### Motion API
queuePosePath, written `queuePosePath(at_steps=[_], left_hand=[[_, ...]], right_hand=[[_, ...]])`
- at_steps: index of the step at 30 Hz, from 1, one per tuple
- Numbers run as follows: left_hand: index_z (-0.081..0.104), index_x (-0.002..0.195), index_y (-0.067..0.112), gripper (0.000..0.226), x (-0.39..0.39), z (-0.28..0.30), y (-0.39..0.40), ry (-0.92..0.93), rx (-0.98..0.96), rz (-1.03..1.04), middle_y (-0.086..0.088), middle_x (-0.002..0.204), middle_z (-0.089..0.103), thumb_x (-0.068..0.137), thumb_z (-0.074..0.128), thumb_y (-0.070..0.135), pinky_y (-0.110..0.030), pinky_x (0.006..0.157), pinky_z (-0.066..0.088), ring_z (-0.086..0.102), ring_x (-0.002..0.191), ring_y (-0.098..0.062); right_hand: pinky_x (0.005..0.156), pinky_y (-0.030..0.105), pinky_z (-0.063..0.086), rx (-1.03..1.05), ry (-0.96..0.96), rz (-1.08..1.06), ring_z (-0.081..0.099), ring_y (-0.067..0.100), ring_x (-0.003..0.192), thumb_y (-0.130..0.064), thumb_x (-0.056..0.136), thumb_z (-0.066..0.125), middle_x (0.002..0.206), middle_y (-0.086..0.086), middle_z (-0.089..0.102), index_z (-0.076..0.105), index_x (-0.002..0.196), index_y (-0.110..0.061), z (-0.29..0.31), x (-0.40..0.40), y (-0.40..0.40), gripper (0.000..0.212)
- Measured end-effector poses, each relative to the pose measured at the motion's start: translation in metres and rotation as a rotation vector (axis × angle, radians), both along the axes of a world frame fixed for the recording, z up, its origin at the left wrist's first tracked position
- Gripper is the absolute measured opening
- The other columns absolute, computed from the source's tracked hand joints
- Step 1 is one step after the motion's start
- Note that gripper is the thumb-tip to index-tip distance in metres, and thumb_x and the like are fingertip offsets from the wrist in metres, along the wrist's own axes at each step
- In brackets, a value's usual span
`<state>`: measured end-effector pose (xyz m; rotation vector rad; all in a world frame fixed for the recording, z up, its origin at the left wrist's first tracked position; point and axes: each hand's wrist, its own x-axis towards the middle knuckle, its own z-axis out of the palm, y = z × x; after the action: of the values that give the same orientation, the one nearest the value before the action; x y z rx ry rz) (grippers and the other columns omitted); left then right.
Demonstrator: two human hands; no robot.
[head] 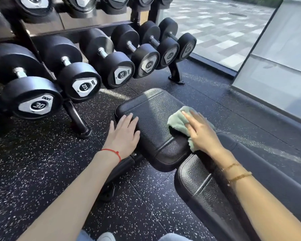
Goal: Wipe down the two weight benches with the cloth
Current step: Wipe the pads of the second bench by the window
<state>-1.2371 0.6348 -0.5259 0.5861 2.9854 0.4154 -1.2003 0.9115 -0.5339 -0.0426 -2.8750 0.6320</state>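
Note:
A black leather weight bench stands in front of me, its seat pad [155, 117] at centre and its long back pad [203, 186] running toward the lower right. My left hand [124, 134] lies flat with straight fingers on the seat pad's left edge. My right hand [201, 131] presses a light green cloth [176, 121] flat onto the right side of the seat pad. Part of the cloth is hidden under that hand. Only this one bench is in view.
A rack of black dumbbells [80, 80] fills the left and back, its foot [82, 127] close to the bench. The floor is black speckled rubber [42, 171]. A glass wall [276, 66] and its sill run along the right.

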Motion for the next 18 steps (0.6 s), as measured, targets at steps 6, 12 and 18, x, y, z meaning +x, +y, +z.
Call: queuePosePath(at_steps=[6, 12, 18], left_hand=[[0.011, 0.155, 0.020, 0.057, -0.009, -0.001, -0.004, -0.004, -0.016, 0.031, 0.004, 0.163, 0.005, 0.103, 0.027, 0.037, -0.051, 0.120, 0.003, 0.000, 0.150, -0.014], [0.011, 0.155, 0.017, 0.059, -0.014, -0.003, -0.007, 0.028, -0.018, 0.021, 0.005, 0.163, 0.006, 0.102, 0.028, 0.037, -0.050, 0.120, 0.007, 0.002, 0.149, -0.013], [0.010, 0.155, 0.017, 0.059, -0.013, -0.003, -0.012, 0.039, -0.043, -0.009, 0.006, 0.163, 0.004, 0.102, 0.030, 0.036, -0.049, 0.120, 0.008, 0.001, 0.149, -0.013]], right_hand=[[0.121, 0.042, 0.008, 0.068, -0.088, -0.017, 0.015, 0.026, 0.147, -0.034, 0.101, 0.037, 0.159, 0.003, 0.018, 0.028, 0.148, -0.032, 0.003, -0.106, -0.022, 0.048], [0.120, 0.036, 0.004, 0.091, -0.030, 0.185, 0.013, 0.022, 0.147, -0.026, 0.100, 0.042, 0.158, 0.005, 0.022, 0.032, 0.148, -0.026, 0.008, -0.146, -0.078, 0.049], [0.120, 0.036, 0.016, 0.006, 0.028, 0.461, 0.021, 0.017, 0.146, -0.029, 0.098, 0.047, 0.156, -0.003, 0.030, 0.041, 0.143, -0.033, -0.008, -0.085, -0.063, 0.045]])
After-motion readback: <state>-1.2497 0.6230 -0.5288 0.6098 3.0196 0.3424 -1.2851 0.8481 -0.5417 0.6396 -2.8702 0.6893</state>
